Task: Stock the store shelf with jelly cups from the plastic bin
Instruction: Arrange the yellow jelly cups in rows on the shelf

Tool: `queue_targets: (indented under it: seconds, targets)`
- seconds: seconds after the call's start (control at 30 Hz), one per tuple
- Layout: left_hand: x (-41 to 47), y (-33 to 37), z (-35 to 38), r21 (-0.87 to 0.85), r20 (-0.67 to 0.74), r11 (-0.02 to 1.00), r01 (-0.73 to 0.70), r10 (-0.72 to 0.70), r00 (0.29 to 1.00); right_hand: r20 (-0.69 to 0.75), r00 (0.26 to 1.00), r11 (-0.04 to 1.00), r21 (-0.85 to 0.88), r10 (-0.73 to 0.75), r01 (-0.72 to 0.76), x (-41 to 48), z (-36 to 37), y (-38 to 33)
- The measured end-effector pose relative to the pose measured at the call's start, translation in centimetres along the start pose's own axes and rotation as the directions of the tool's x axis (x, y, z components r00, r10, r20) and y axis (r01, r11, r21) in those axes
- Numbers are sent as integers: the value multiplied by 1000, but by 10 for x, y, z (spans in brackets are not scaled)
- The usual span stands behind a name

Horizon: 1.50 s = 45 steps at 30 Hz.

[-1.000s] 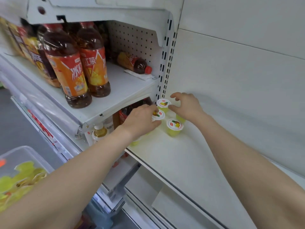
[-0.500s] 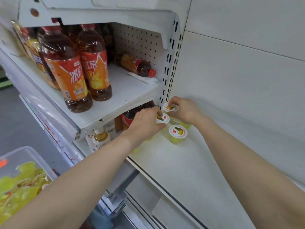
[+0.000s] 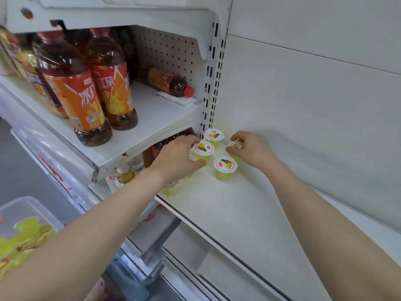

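Well, nearest me the plastic bin [image 3: 32,200] is cut off by the frame, its yellow contents a blur. On the shelf [image 3: 249,213] the placing step is in hand, with the left hand [image 3: 175,157] holding its grip curled round a jelly cup [image 3: 203,149] and the right hand [image 3: 251,149] pinching a second cup [image 3: 235,146] that its fingers mostly hide. A front cup [image 3: 225,167] stands just before and between the two grips and a back cup [image 3: 213,136] just beyond them; next, I'd judge, both held cups want setting down level and letting go without nudging neighbours, though the covered cups [image 3: 170,189] under the left wrist are too hidden to count.
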<state>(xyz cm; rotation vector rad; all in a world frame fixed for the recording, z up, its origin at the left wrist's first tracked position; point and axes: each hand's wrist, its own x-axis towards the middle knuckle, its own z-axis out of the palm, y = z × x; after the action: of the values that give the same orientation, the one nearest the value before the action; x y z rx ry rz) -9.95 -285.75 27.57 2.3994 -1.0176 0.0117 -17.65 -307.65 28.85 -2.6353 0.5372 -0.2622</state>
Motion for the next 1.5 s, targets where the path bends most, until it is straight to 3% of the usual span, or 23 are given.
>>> queue_targets:
  seconds: [0.2,0.37,0.57,0.8,0.97,1.13,1.27,1.4,1.5]
  targets:
    - [-7,4,-9,16,-34,999,-46,46,998,-10,1000,998,-57,3,-4,-8,-5,-2]
    - [-20,9,-28,96,-56,986,-139,144,988,-132,979,942,-317,-155,106,-40,-14,-21]
    - [-52,-2,-54,163,-44,950,-265,275,960,-180,956,845,-525,-230,104,-99,-13,-59]
    - [-125,-47,-82,216,-52,894,-392,412,910,-177,944,788,-604,-277,118,-180,12,-125]
    - [-197,-105,-100,192,-93,891,-412,434,896,-175,923,767,-619,-343,168,-233,58,-179]
    - [-280,-200,-104,190,-115,944,-270,295,949,-122,926,794,-562,-358,234,-274,131,-224]
    - [-352,-285,-98,194,-39,981,15,-7,999,-35,879,788,-462,-475,408,-292,210,-255]
    - [-409,-339,-86,194,52,949,249,-264,963,176,825,760,-325,-537,563,-292,283,-277]
    - [-433,-360,-75,272,139,906,323,-370,919,316,774,732,-267,-548,627,-272,323,-289]
